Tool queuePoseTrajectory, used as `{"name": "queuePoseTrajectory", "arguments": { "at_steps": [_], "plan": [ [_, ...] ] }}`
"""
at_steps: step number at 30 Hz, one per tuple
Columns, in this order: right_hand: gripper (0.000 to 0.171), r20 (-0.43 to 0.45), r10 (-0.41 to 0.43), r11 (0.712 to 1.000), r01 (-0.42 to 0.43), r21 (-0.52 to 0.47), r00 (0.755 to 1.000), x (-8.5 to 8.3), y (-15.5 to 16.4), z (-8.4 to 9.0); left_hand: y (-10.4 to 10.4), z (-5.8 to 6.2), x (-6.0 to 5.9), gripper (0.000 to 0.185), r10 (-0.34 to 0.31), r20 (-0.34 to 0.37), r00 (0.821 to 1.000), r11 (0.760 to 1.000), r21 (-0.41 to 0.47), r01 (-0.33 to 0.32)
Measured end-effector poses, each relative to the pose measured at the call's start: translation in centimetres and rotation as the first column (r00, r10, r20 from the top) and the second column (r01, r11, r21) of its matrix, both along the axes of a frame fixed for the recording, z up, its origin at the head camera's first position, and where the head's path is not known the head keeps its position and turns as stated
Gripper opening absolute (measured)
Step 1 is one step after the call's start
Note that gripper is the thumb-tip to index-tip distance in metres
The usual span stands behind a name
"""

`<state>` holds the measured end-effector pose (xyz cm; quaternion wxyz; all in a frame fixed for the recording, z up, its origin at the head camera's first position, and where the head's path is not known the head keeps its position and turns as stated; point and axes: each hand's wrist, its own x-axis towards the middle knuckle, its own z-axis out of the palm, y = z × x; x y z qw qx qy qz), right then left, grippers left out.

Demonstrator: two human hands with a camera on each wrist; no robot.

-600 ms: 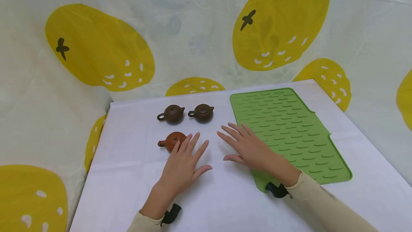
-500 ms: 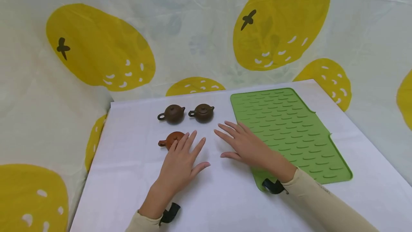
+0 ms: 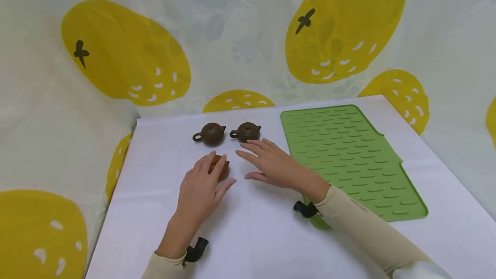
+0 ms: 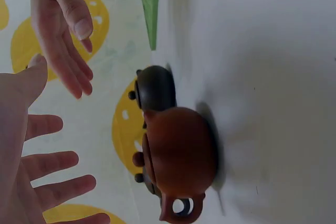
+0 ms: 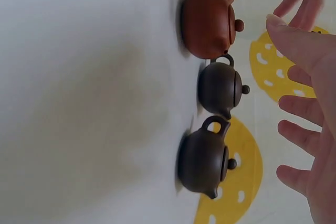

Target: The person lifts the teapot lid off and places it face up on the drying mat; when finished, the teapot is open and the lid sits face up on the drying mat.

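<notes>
Reaching in: a person's left hand (image 3: 199, 190), fingers spread and holding nothing, hovers over the small reddish-brown clay teapot (image 3: 220, 168) on the white table (image 3: 155, 193); closing the fingers round its body looks like the next step. The right hand (image 3: 271, 165), also open, extends just short of the right-hand dark brown clay teapot (image 3: 246, 131), left of the green ribbed silicone mat (image 3: 348, 158).

Both hands move up the frame from the lower middle: the left hand (image 3: 199, 190) now covers the reddish teapot (image 3: 220, 168), and the right hand (image 3: 273, 165) reaches the right-hand dark teapot (image 3: 246, 131).
</notes>
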<state>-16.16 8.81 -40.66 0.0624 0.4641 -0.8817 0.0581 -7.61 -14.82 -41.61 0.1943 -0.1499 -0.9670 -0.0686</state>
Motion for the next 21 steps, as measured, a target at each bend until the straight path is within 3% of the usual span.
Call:
{"name": "queuePoseTrajectory", "arguments": {
  "at_steps": [6,21],
  "plan": [
    [0.062,-0.015,0.052,0.999,-0.052,-0.012,0.999,-0.5,-2.6,-0.1,-1.4,0.0,-0.1,0.057,0.066,-0.029,0.997,0.997,0.04,-0.065],
    [0.06,-0.013,0.1,0.995,-0.1,0.009,0.995,-0.1,-6.6,-1.6,-3.9,-0.7,-1.0,0.049,0.205,0.075,0.976,0.966,0.148,-0.214]
  ]
}}
